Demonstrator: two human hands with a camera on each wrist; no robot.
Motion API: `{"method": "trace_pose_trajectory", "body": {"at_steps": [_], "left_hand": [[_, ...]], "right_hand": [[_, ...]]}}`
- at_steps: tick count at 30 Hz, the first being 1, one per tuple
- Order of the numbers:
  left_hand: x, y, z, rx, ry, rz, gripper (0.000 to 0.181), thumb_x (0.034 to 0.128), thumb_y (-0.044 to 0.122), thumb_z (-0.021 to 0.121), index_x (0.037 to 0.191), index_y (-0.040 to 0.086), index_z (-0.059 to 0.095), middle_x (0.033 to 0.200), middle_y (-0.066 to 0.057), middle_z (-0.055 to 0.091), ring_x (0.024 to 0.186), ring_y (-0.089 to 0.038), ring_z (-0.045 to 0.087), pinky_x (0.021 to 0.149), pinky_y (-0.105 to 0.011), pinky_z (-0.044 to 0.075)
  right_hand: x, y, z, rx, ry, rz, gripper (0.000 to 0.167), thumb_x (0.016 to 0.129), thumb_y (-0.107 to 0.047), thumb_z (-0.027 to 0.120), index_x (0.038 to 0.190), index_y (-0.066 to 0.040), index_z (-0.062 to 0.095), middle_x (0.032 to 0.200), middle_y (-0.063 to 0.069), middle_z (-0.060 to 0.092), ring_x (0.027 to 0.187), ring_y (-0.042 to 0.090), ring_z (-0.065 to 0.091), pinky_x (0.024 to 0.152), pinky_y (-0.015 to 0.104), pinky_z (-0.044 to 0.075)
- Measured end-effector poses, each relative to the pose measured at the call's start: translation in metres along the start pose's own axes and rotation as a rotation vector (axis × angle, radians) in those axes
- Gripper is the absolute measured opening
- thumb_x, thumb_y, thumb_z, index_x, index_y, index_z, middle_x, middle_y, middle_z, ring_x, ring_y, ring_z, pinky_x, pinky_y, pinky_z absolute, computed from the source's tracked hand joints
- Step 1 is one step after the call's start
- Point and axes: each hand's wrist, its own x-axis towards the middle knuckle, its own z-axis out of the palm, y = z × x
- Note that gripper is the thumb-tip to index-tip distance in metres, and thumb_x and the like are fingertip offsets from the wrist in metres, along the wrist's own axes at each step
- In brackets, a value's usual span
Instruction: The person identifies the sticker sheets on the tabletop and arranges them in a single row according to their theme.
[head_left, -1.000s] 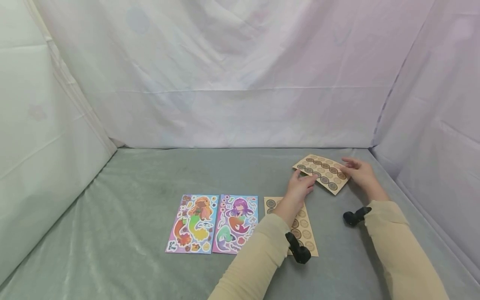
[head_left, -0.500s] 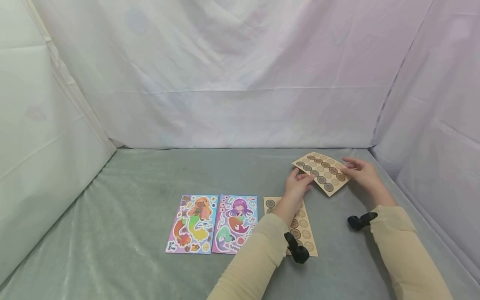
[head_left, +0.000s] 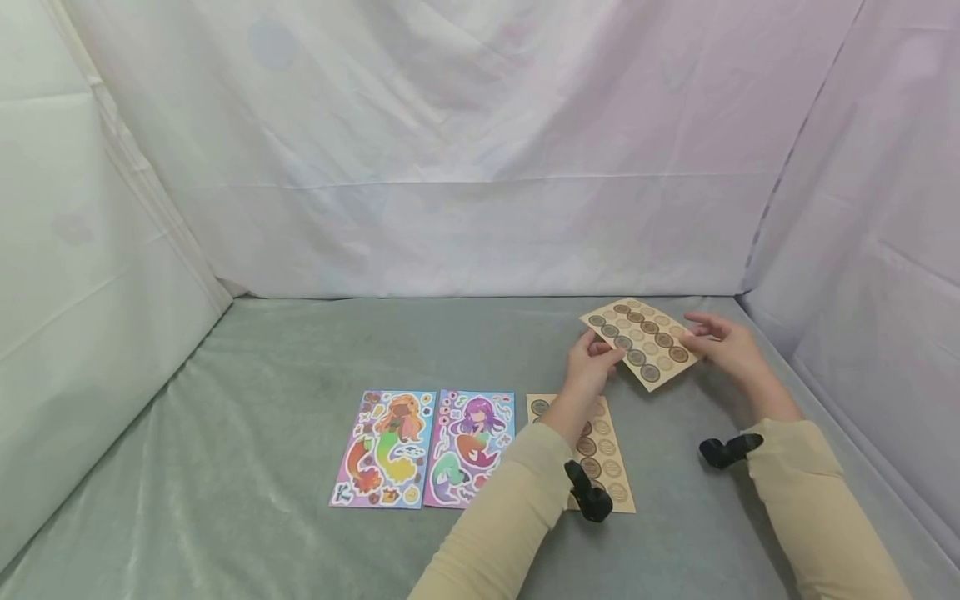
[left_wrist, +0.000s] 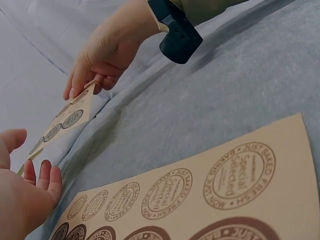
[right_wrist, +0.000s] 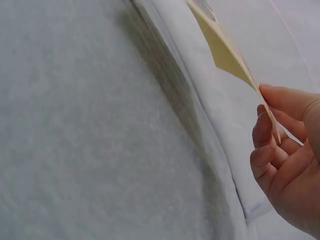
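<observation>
A tan sheet of round stickers (head_left: 638, 340) is held tilted above the cloth at the right. My left hand (head_left: 588, 367) pinches its near left edge, thumb on top and fingers beneath. At the opposite edge, my right hand (head_left: 723, 350) pinches the sheet between thumb and fingers; the right wrist view shows the plain back of the held sheet (right_wrist: 222, 52). Under my left forearm lies a second tan sticker sheet (head_left: 604, 454), partly covered. Its printed circles read "Special Selected" on this lower sheet (left_wrist: 200, 170) in the left wrist view.
Two colourful mermaid sticker sheets, one with an orange-haired figure (head_left: 390, 450) and one with a purple-haired figure (head_left: 472, 437), lie side by side left of the tan one. Grey cloth (head_left: 247, 467) covers the table. White curtains (head_left: 480, 233) close off the back and sides.
The held sheet has turned, its left corner shifting slightly up and left. My left hand has moved a little up and left with it; my right wrist has drifted slightly right.
</observation>
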Motion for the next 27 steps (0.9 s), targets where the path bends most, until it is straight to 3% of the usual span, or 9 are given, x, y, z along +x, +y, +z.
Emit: {"method": "trace_pose_trajectory", "body": {"at_steps": [4,11,18,24,27], "left_hand": [[0.001,0.002,-0.002,0.026,-0.024,0.036,0.071,0.0815,0.009,0.075,0.145,0.011,0.041,0.095,0.002,0.054,0.078,-0.010,0.057,0.075,-0.026,0.051],[0.002,0.008,-0.002,0.021,-0.078,0.085,0.080,0.0803,0.002,0.073,0.149,0.016,0.035,0.094,0.002,0.054,0.072,-0.012,0.060,0.070,-0.027,0.055],[-0.001,0.015,-0.003,-0.004,-0.135,0.106,0.081,0.0828,-0.003,0.068,0.151,0.014,0.029,0.091,0.000,0.055,0.058,-0.013,0.059,0.059,-0.027,0.056],[-0.003,0.017,-0.004,-0.001,-0.175,0.131,0.083,0.0830,-0.006,0.067,0.152,0.015,0.026,0.087,0.000,0.059,0.055,-0.015,0.061,0.058,-0.029,0.057],[-0.006,0.018,-0.005,0.004,-0.186,0.137,0.083,0.0826,-0.006,0.067,0.152,0.016,0.026,0.085,0.000,0.061,0.055,-0.016,0.061,0.057,-0.030,0.057]], "right_hand": [[-0.004,-0.005,0.001,0.021,0.014,0.001,0.066,0.089,-0.032,0.069,0.141,0.000,0.043,0.099,0.001,0.055,0.072,0.004,0.055,0.061,0.024,0.050],[-0.012,-0.013,0.001,0.086,0.013,-0.050,0.065,0.089,-0.026,0.070,0.140,0.004,0.042,0.091,-0.009,0.056,0.073,0.002,0.055,0.061,0.022,0.052],[-0.017,-0.010,0.000,0.180,-0.002,-0.054,0.060,0.090,-0.020,0.069,0.142,-0.004,0.044,0.094,-0.011,0.057,0.075,0.002,0.057,0.062,0.022,0.052],[-0.023,-0.010,0.000,0.257,-0.007,-0.049,0.058,0.090,-0.015,0.069,0.142,-0.007,0.045,0.097,-0.010,0.056,0.073,0.002,0.059,0.061,0.021,0.052],[-0.026,-0.012,0.001,0.346,-0.015,-0.054,0.057,0.089,-0.013,0.069,0.141,-0.006,0.046,0.097,-0.009,0.058,0.072,0.003,0.060,0.061,0.019,0.051]]}}
